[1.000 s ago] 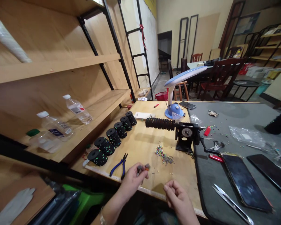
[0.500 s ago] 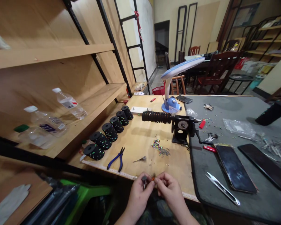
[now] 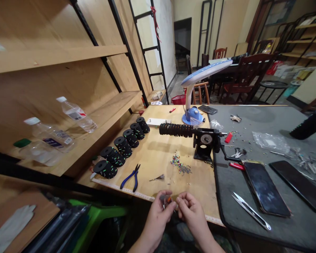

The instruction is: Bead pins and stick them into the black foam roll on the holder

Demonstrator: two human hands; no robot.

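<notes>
Close together at the table's front edge, my two hands are bent in pinches. My left hand holds a small orange piece near its fingertips, with something greyish beside it in the curled fingers. My right hand pinches just to the right of the orange piece; whatever its fingers hold is too small to make out. Ahead of the hands lie a pile of tiny coloured beads and a heap of small grey pieces. A thin bundle of grey strands and blue-handled pliers lie to the left.
A crank-handled winder carries a dark wound roll. Several black spools line the left edge. A blue lamp stands behind. On the grey mat lie thread snips and phones.
The orange piece has shifted left, nearer my left fingers, and my right fingertips sit slightly apart from it. The view has moved a little; the table items stay put.
</notes>
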